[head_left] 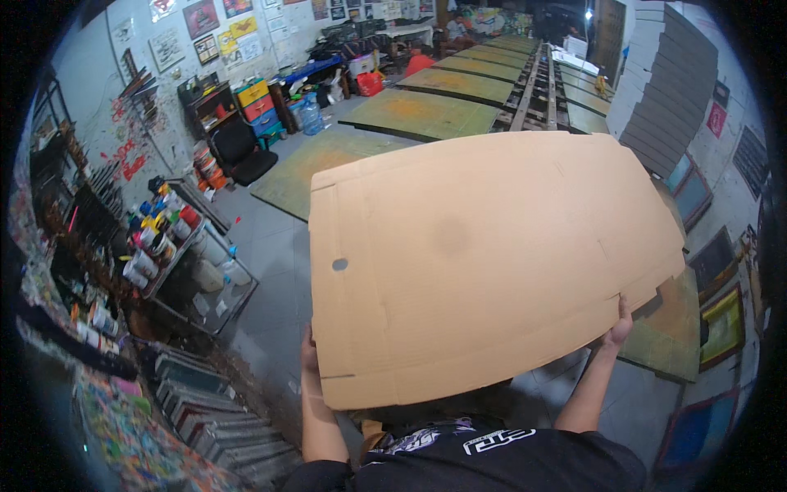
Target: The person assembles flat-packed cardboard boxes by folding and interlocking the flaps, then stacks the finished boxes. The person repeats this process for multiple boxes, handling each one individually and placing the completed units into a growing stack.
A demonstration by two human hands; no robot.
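A large flat cardboard sheet (492, 262) is held up in front of me, brown, with a small oval hole near its left side and a dark smudge at its middle. My left hand (309, 351) grips its lower left edge, most of the fingers hidden behind the board. At the lower right edge my right hand (620, 322) is closed on the same sheet, thumb on the near face and the other fingers underneath. The sheet covers part of the long row of boards beyond it.
Flat greenish printing boards (426, 102) run in a row into the distance, beside a rail (529, 90). To the left stand a rack of paint containers (168, 234), a black chair (243, 152) and stacked frames (217, 410). More frames (721, 328) lean at the right. A person (459, 31) sits far back.
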